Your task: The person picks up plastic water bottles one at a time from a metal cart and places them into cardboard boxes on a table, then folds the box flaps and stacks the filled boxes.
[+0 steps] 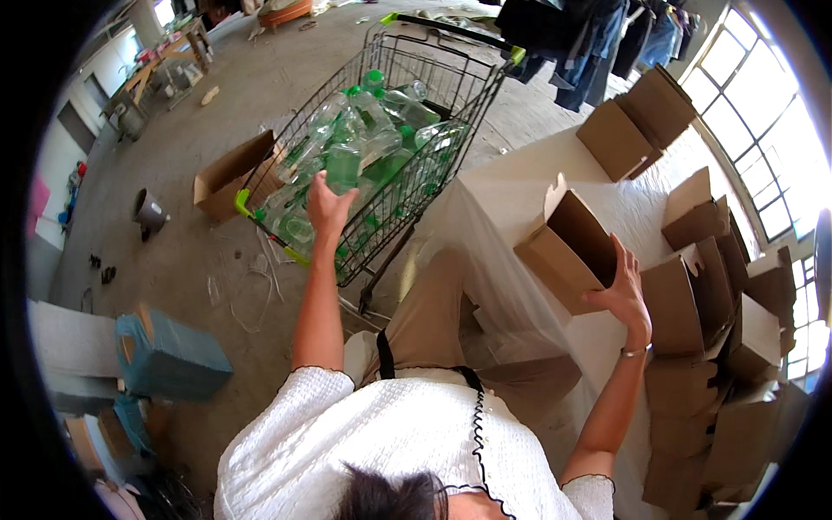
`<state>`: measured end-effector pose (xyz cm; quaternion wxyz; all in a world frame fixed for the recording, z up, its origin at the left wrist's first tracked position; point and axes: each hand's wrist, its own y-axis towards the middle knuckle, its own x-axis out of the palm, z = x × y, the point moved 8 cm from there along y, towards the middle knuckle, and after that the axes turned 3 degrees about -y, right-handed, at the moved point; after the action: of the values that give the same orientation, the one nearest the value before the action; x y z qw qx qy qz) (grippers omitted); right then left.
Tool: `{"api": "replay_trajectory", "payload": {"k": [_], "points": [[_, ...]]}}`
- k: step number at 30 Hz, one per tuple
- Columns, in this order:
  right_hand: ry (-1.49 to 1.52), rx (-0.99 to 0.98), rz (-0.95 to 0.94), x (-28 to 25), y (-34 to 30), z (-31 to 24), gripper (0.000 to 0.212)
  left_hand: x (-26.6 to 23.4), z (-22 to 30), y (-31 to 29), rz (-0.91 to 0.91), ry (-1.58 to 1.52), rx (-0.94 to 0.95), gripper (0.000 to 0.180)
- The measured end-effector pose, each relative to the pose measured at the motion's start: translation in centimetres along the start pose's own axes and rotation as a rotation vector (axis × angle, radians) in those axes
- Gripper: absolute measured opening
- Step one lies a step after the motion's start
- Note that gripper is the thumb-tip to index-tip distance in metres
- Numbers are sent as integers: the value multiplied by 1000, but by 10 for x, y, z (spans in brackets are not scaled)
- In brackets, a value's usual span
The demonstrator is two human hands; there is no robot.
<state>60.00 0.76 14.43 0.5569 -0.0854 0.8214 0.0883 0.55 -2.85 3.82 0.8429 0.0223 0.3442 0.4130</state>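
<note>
My left hand (328, 208) is closed around the lower end of a clear green plastic bottle (344, 160), over the near side of a black wire shopping cart (485, 104). Many more green-capped plastic bottles (381, 143) lie heaped inside the cart. To the right, an open cardboard box (555, 264) sits tilted on a table covered with white plastic sheet (511, 173). Beside that box's near right edge is my right hand (624, 290), thumb and fingers spread apart. Whether its fingertips touch the cardboard, I cannot tell.
More open cardboard boxes (689, 299) crowd the table's right side, and another box (637, 121) stands at its far end. On the floor, a brown carton (234, 178) lies left of the cart, near a grey bucket (149, 208). Dark clothes (589, 43) hang behind.
</note>
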Motion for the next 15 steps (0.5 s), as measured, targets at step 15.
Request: {"api": "replay_trajectory", "payload": {"k": [15], "points": [[-65, 50, -39, -1, -1, 4, 124, -19, 168, -58, 69, -640, 377, 62]]}}
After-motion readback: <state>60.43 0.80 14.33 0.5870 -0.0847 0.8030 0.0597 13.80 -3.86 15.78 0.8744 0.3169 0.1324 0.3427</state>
